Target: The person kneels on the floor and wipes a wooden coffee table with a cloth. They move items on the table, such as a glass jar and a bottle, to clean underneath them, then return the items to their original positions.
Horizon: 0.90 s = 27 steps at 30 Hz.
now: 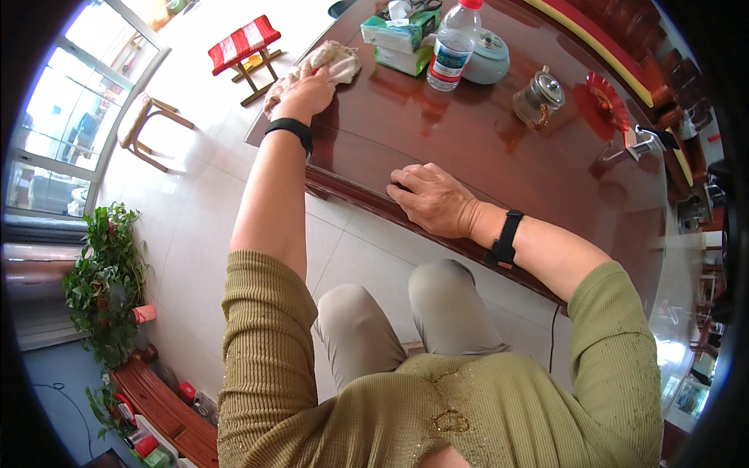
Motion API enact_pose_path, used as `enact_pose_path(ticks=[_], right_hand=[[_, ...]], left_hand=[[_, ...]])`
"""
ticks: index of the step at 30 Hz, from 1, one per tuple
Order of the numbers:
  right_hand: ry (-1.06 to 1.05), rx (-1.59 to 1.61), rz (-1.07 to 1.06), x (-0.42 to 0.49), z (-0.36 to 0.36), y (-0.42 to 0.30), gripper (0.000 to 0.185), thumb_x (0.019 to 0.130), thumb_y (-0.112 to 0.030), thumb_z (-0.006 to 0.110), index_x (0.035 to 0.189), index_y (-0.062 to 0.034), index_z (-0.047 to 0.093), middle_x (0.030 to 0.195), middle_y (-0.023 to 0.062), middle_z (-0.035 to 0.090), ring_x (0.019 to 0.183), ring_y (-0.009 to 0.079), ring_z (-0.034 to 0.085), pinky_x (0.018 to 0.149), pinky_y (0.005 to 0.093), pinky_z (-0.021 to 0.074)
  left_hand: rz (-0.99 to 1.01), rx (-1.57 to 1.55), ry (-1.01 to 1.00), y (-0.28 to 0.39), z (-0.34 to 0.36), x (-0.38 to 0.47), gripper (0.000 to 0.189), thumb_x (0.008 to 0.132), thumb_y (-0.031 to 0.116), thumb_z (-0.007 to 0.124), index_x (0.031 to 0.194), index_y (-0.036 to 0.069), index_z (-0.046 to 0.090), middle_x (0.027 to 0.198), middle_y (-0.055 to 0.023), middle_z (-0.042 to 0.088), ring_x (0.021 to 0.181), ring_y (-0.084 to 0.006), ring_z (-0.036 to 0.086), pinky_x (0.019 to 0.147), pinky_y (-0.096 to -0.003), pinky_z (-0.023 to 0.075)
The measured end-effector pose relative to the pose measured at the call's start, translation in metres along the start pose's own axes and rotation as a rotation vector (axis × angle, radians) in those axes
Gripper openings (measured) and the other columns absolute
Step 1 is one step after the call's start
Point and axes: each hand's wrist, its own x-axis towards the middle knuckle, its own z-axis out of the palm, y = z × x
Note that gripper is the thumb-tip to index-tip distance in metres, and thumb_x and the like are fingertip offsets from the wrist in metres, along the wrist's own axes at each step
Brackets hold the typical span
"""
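A pale, pinkish patterned cloth (pixel 339 61) lies bunched over the left end of the dark red wooden table (pixel 374 137). My left hand (pixel 309 90) presses on it with the arm stretched out, and part of the cloth hangs past the table's edge. Along the near edge rests my right hand (pixel 436 202), its fingers curled down; the palm side is hidden, and I see nothing held in it. Black bands circle both wrists. Beyond the hands stand a clear plastic bottle (pixel 453 52) with a red cap and a glass teapot (pixel 538 96) with a metal lid.
Tissue packs (pixel 398 44) and a pale lidded ceramic jar (pixel 488 58) stand beside the bottle. To the right are a red fluted dish (pixel 608 102) and a phone stand (pixel 643 143). Stools (pixel 146 126), a red-and-white folding seat (pixel 244 44) and a leafy plant (pixel 105 281) occupy the left.
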Motion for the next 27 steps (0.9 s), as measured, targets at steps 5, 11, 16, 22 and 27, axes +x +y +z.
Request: enact_pose_path(ticks=[5,11,16,22,27], right_hand=[[0.053,-0.060,-0.040,-0.004,0.007,0.004,0.042,0.077,-0.011,0.070,0.118,-0.0053,0.063,0.123,0.0092,0.058,0.111,0.0260,0.057,0.091,0.0393,0.0473],[0.066,-0.093,-0.041,-0.005,0.006,0.003,0.043,0.078,-0.013,0.071,0.120,-0.0077,0.065,0.126,0.0072,0.059,0.113,0.0251,0.056,0.093,0.0384,0.0466],[0.048,-0.069,-0.053,-0.046,-0.018,-0.011,0.039,0.078,-0.010,0.069,0.117,-0.0084,0.067,0.125,0.0064,0.060,0.116,0.0256,0.056,0.096,0.0401,0.0459],[0.036,-0.218,0.295,-0.188,-0.085,-0.009,0.037,0.081,-0.003,0.060,0.117,-0.0083,0.065,0.128,0.0102,0.060,0.121,0.0307,0.057,0.100,0.0425,0.0459],[0.101,-0.505,0.702,-0.347,-0.134,-0.030,0.043,0.084,0.001,0.055,0.125,-0.0084,0.062,0.129,0.0105,0.060,0.122,0.0323,0.056,0.104,0.0434,0.0450]], left_hand=[[0.118,-0.090,-0.023,0.054,0.011,-0.047,0.055,0.102,0.036,0.034,0.156,0.027,0.043,0.172,-0.0106,0.017,0.154,-0.0496,0.017,0.121,-0.0692,0.0140],[0.309,-0.110,-0.012,0.101,0.026,-0.106,0.052,0.098,0.038,0.047,0.151,0.033,0.050,0.168,-0.0126,0.026,0.150,-0.0517,0.023,0.117,-0.0725,0.0182],[0.409,-0.151,0.025,0.101,0.041,-0.155,0.054,0.097,0.033,0.051,0.151,0.036,0.048,0.167,-0.0101,0.026,0.148,-0.0532,0.026,0.116,-0.0716,0.0214],[0.492,-0.141,0.036,0.101,0.054,-0.202,0.051,0.098,0.027,0.055,0.148,0.034,0.051,0.166,-0.0072,0.027,0.145,-0.0530,0.030,0.115,-0.0700,0.0276],[0.569,-0.106,0.044,0.119,0.056,-0.232,0.055,0.096,0.024,0.058,0.150,0.035,0.050,0.165,-0.0091,0.027,0.143,-0.0523,0.033,0.114,-0.0673,0.0304]])
